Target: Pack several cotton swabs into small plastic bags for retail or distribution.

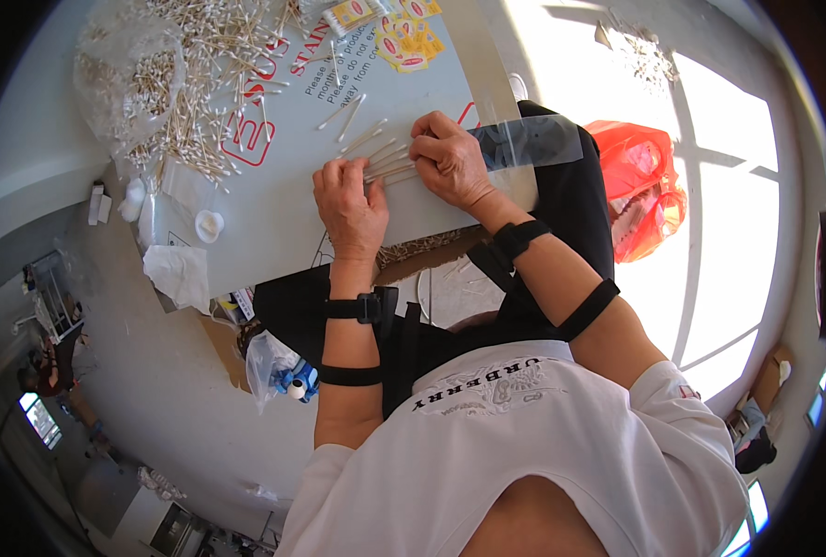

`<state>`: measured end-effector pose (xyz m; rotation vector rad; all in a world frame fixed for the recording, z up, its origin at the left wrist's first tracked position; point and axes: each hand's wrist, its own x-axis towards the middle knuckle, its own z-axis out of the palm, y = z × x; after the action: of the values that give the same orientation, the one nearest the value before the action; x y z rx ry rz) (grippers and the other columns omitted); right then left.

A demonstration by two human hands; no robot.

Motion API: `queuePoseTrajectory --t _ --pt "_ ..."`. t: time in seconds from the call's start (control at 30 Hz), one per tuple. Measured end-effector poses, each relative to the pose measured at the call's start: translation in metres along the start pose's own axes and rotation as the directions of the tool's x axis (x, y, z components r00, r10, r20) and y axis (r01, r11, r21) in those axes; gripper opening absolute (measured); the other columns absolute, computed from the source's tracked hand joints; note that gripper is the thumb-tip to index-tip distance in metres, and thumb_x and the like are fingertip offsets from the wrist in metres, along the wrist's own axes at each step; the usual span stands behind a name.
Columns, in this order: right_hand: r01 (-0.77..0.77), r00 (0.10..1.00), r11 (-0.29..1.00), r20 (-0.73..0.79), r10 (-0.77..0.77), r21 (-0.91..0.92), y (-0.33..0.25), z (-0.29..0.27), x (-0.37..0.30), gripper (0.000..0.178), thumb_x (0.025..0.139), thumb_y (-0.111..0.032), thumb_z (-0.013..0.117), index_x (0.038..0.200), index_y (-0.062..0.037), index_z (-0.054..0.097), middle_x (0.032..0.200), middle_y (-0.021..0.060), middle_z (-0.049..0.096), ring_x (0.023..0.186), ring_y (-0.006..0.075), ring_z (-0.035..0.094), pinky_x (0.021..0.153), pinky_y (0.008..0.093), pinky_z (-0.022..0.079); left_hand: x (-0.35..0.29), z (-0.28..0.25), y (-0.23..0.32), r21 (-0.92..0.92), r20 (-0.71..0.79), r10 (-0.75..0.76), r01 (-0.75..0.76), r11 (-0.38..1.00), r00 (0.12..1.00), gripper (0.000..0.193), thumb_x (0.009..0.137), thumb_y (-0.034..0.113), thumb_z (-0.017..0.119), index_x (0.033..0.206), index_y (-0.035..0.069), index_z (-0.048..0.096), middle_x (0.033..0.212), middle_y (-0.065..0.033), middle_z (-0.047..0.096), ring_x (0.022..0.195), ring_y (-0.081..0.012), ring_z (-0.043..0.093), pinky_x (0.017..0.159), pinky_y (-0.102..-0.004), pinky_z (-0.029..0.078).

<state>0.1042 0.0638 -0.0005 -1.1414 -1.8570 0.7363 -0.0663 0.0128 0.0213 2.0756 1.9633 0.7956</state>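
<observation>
Several cotton swabs (390,161) lie side by side across the gap between my hands, low over the table. My left hand (348,209) is closed, its fingertips and thumb at the swabs' left ends. At their right ends my right hand (453,165) has its fingers curled in and pinched on them; the exact grip is partly hidden. A clear plastic sleeve (547,141) sticks out from beyond my right wrist, over the table's edge and my leg. A few loose swabs (351,118) rest on the tabletop just past my hands.
A big heap of cotton swabs (204,88), partly in clear plastic, covers the table's far left. Small yellow labels (408,42) lie at the back. The light printed tabletop (273,218) has white tissue (177,274) at its near-left corner. A red plastic bag (637,186) stands on the floor right.
</observation>
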Motion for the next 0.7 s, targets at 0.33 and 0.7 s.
queuePoseTrajectory --t 0.33,0.7 --pt "-0.009 1.0 1.0 -0.019 0.008 -0.013 -0.0001 0.0012 -0.0006 0.01 0.066 0.0 0.059 0.074 -0.0045 0.06 0.09 0.0081 0.058 0.083 0.0296 0.062 0.07 0.0386 0.052 0.0001 -0.001 0.0001 -0.001 -0.011 -0.004 0.004 1.0 1.0 0.042 0.067 0.003 0.075 0.106 0.005 0.059 0.102 -0.012 0.054 0.099 -0.0337 0.052 0.086 -0.0436 0.045" --pt "-0.013 1.0 1.0 -0.023 0.012 -0.027 -0.0006 0.0025 0.0004 0.015 0.066 0.0 0.059 0.079 -0.0061 0.066 0.09 0.0082 0.058 0.083 0.0291 0.062 0.07 0.0384 0.053 0.0008 -0.0013 0.0005 0.002 -0.005 -0.013 0.013 1.0 1.0 0.042 0.069 0.005 0.075 0.108 0.005 0.059 0.102 -0.0117 0.054 0.1 -0.0336 0.051 0.086 -0.0436 0.045"
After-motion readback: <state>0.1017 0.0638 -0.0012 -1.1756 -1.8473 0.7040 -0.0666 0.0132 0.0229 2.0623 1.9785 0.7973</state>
